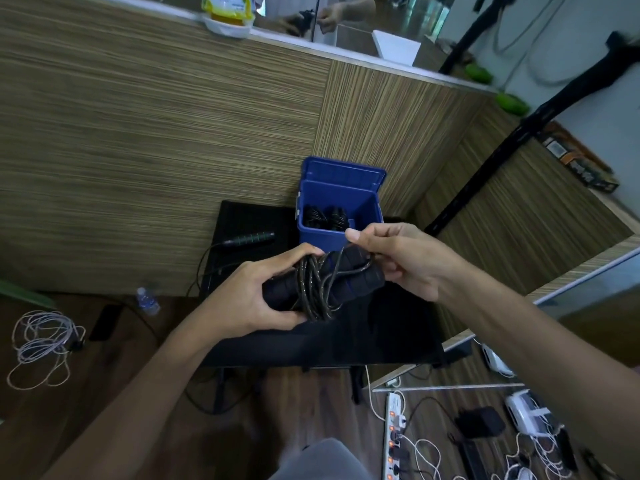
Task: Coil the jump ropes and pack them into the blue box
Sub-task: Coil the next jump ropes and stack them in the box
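Gripping the coiled jump rope [322,289] by its handles, the left hand [249,299] curls round the bundle from below and outside, thumb under the loops. Just to its right, the right hand [398,258] pinches a strand of the rope between thumb and forefinger above the bundle, apparently finishing a wrap. Directly beyond both hands stands the blue box [341,216], lid tipped back, with dark coils already lying inside.

The risk, as I judge it, is springback: if the pinched strand is let go before it is tucked, the stiff cord could unwind and the loops spill over the box rim. The box is already part filled, so a loose coil may not seat.

Under the hands lies a black table [381,334]; beyond the left hand another rope handle [252,238] rests on it. Further left, on the wooden floor [104,375], sit a pale cable tangle [41,344] and a water bottle [148,301]. Below the right forearm lies a power strip [394,431].
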